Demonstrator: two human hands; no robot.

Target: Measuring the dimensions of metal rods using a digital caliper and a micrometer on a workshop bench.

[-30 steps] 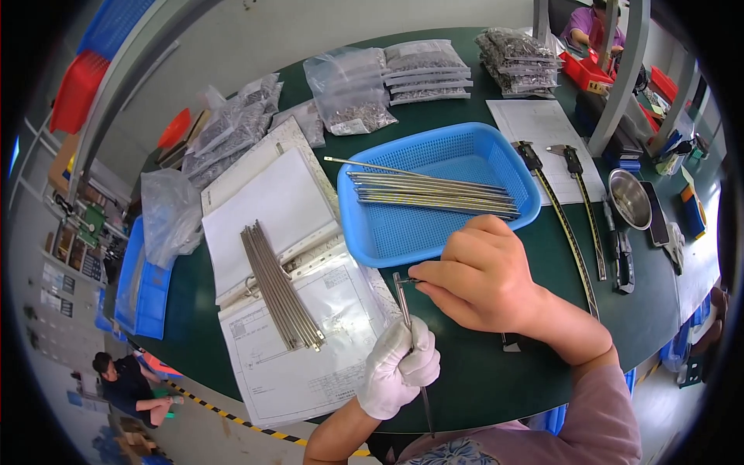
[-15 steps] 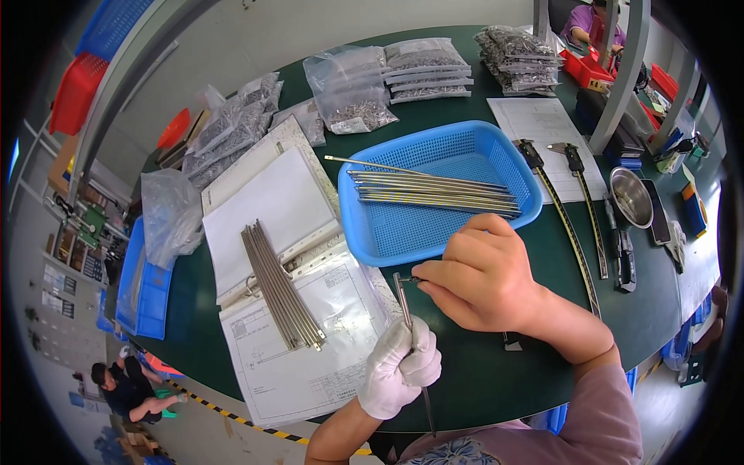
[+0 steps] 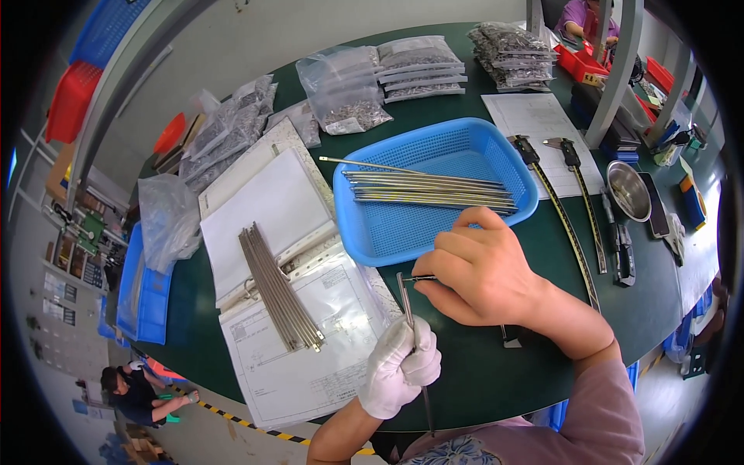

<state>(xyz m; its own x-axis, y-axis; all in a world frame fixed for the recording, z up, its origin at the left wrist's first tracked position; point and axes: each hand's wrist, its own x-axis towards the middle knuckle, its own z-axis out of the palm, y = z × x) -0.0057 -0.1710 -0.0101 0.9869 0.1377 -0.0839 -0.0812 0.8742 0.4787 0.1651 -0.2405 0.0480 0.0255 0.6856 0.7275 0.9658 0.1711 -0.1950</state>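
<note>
Right now my gloved left hand (image 3: 401,366) grips a thin metal rod (image 3: 412,335); bare right hand (image 3: 487,271) pinches a small tool (image 3: 423,278) at its tip. Rod could slip, tip unsupported.

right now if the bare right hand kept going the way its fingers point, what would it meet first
The bare right hand points left, its fingertips at a small dark tool. First in that line is the thin metal rod held upright by the white-gloved left hand; the tool tip seems already at it. Beyond lies the open white binder.
</note>
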